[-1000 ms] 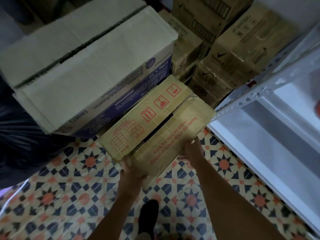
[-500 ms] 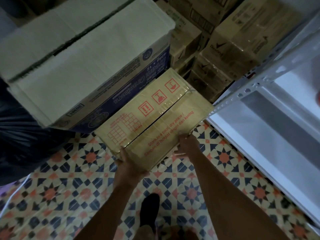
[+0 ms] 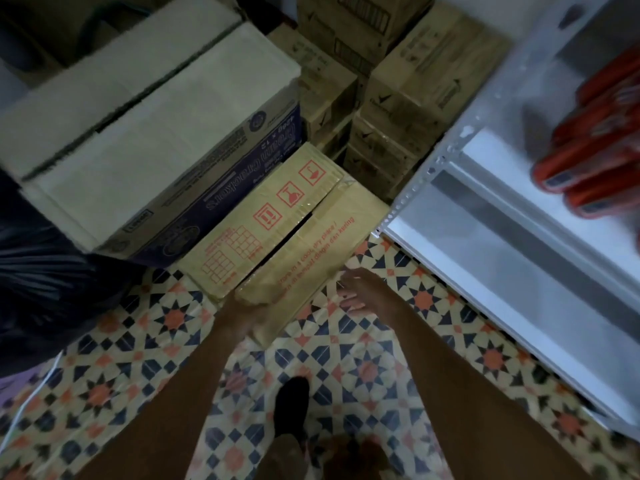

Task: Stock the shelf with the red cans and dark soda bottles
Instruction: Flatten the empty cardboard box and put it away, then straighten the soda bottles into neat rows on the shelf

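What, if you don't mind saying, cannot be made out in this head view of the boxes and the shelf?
- Contents of the tan carton: flaps nearly closed, gap dark.
- Left hand: motion-blurred at the carton's corner; grip unclear.
- Red cans on the shelf: blurred, cut by the right edge; count and labels unreadable.
- Dark soda bottles: none visible.

A: What differs at the carton [image 3: 277,244]?
B: The right hand [image 3: 360,292] has released its near flap, fingers now spread above the floor.
A: And the shelf [image 3: 519,258]?
B: Red cans [image 3: 588,161] have entered view.
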